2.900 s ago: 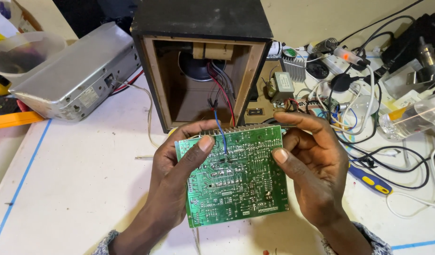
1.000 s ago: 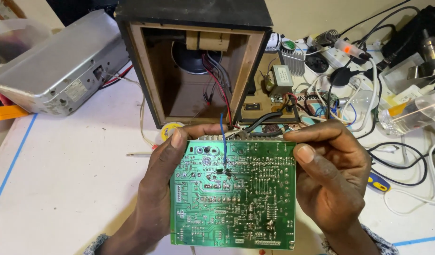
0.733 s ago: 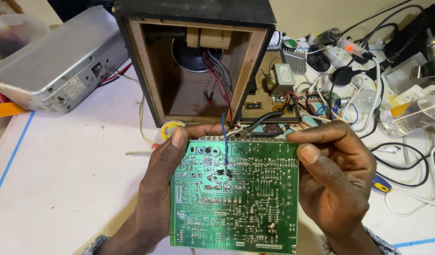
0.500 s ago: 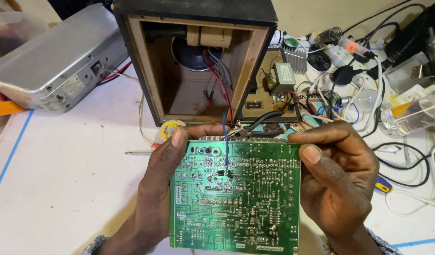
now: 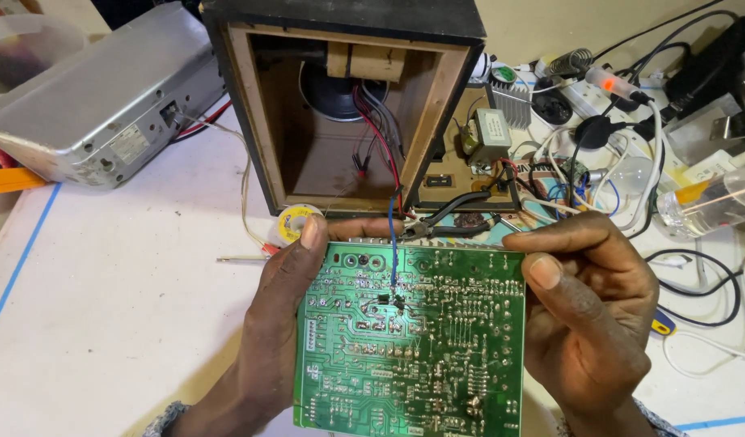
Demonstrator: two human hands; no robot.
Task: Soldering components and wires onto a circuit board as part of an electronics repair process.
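Both hands gripped a green circuit board (image 5: pixel 409 340) by its side edges, solder side up, near the person at the bottom middle of the view. The left hand (image 5: pixel 279 311) was closed around the board's left edge, thumb laid over the top corner and fingers hidden underneath. The right hand (image 5: pixel 587 311) clamped the right edge, thumb pressed flat on the solder face and fingers curled behind. Holding it by the edges apparently kept the fingers off the joints and turned the whole trace pattern toward the eyes.

A blue wire (image 5: pixel 391 239) ran from a joint near the board's upper middle to the open back of a black wooden speaker cabinet (image 5: pixel 348 105) just beyond, which probably explained why the board stayed so close to the box: the lead gave little slack. Inside the cabinet, red and grey wires hung below the speaker magnet.

Pliers (image 5: pixel 453 218) with black handles lay just behind the board's far edge, and a small spool of solder (image 5: pixel 296 222) sat at the cabinet's near left corner, both within easy reach. A silver metal case (image 5: pixel 97 97) rested far left on the white table (image 5: pixel 122 324), while a tangle of cables, a power strip and a clear bottle crowded the far right.
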